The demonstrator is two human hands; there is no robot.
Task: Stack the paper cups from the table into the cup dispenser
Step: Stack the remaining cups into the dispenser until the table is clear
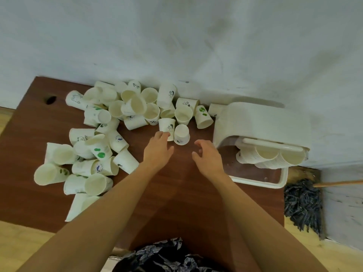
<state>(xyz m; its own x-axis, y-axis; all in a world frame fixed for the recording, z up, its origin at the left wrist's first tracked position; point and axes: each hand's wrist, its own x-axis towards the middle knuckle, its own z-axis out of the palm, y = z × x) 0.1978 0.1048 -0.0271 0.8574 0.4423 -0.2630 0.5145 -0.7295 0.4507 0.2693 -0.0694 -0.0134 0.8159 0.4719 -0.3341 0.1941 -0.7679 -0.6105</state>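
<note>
Several white paper cups (110, 122) lie heaped over the left and back of the brown table (176, 193). Two cups stand upside down near the middle: one with a small drawing (167, 125) and a plainer one (181, 134) to its right. My left hand (158, 151) reaches to the drawn cup, fingertips touching its lower edge. My right hand (208, 156) hovers just right of the plainer cup, fingers loosely curled, holding nothing. The white cup dispenser (259, 122) stands at the right, with stacked cups (275, 157) showing at its open mouth.
A white tray (275, 182) sits under the dispenser at the table's right edge. A dark mop head (302, 205) with a wooden handle lies on the floor to the right. A pale wall runs behind the table. A dark hole (51, 99) marks the tabletop's far left.
</note>
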